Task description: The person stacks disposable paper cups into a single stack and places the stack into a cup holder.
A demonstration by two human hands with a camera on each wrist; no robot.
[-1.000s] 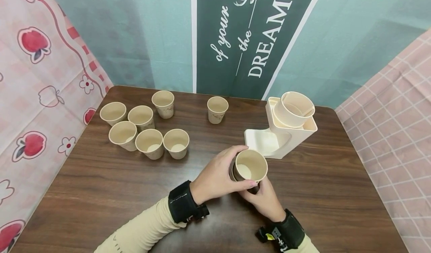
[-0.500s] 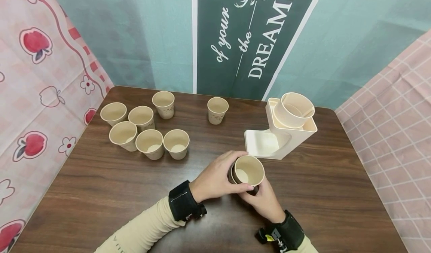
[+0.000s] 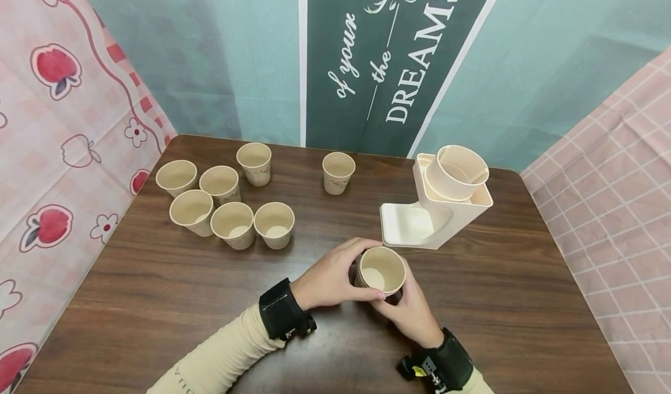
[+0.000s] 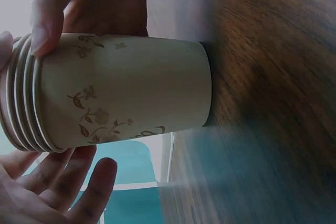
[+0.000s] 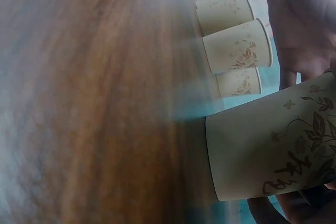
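My left hand (image 3: 330, 277) and right hand (image 3: 409, 309) both curl around a stack of nested paper cups (image 3: 381, 271) (several rims show at the left wrist), standing on the bench (image 3: 157, 289) just in front of the cream cup dispenser (image 3: 437, 204). Six loose cups (image 3: 230, 222) cluster at far left.

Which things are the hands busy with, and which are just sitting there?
In use: stack of cups, gripped by the left hand and the right hand.
Just sitting: seven loose cups, cup dispenser, table.
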